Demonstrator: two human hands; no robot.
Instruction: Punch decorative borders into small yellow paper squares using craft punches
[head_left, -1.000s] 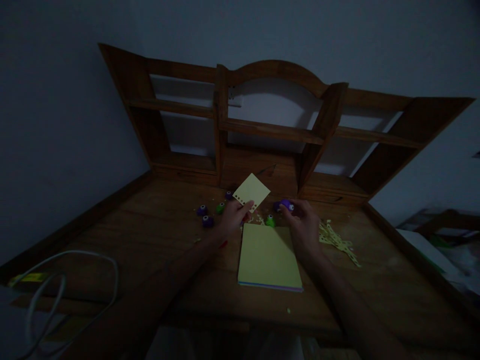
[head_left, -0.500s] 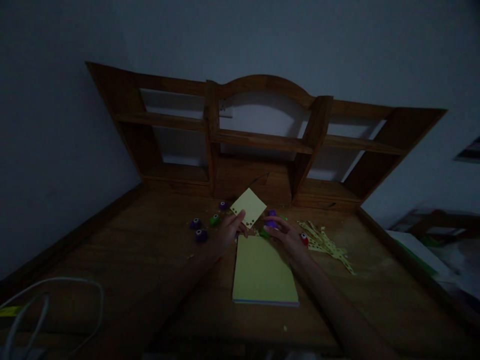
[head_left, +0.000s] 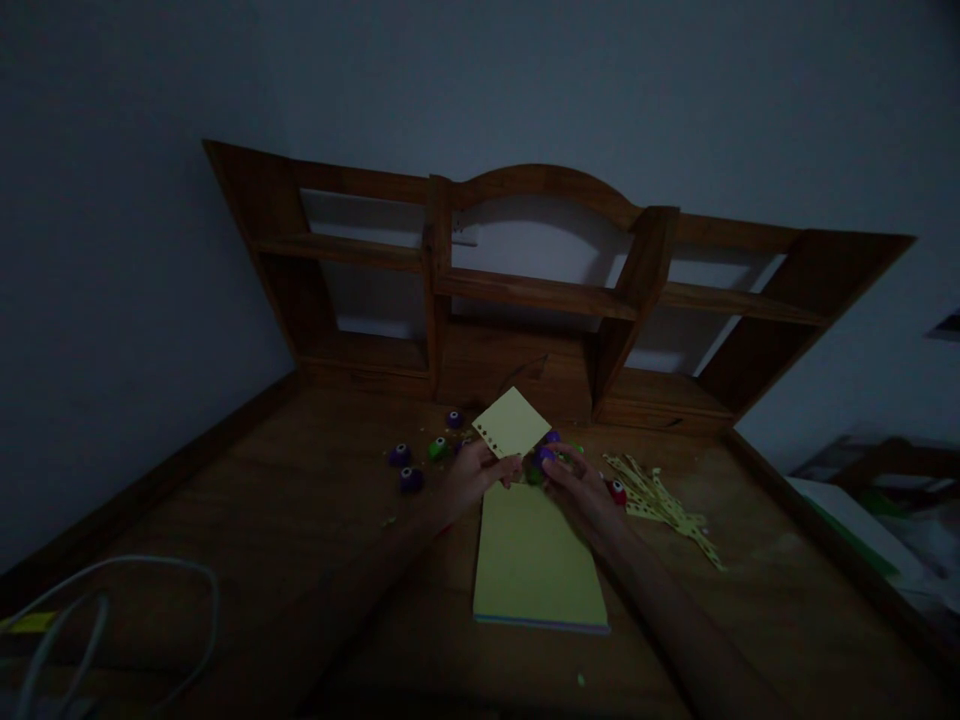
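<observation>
My left hand (head_left: 480, 476) pinches a small pale-yellow square of paper (head_left: 513, 420) by its near edge. A row of small holes runs along the paper's left side. Close to the paper's right corner, my right hand (head_left: 581, 490) has its fingers round a purple craft punch (head_left: 545, 458). Green and purple punches lie behind and under that hand, partly hidden. Below both hands sits a stack of yellow paper (head_left: 536, 560), with coloured sheets showing at its front edge.
Left of my hands stand several punches, among them a green punch (head_left: 438, 449) and a purple punch (head_left: 411, 480). A red punch (head_left: 617, 491) and punched yellow paper strips (head_left: 667, 508) lie right. A wooden shelf unit (head_left: 525, 290) rises behind; a white cable (head_left: 150, 562) curls front left.
The yellow square has turned and tilted in my left hand, its holes now along the left side. My right fingers have closed further round the purple punch. The whole view has shifted slightly.
</observation>
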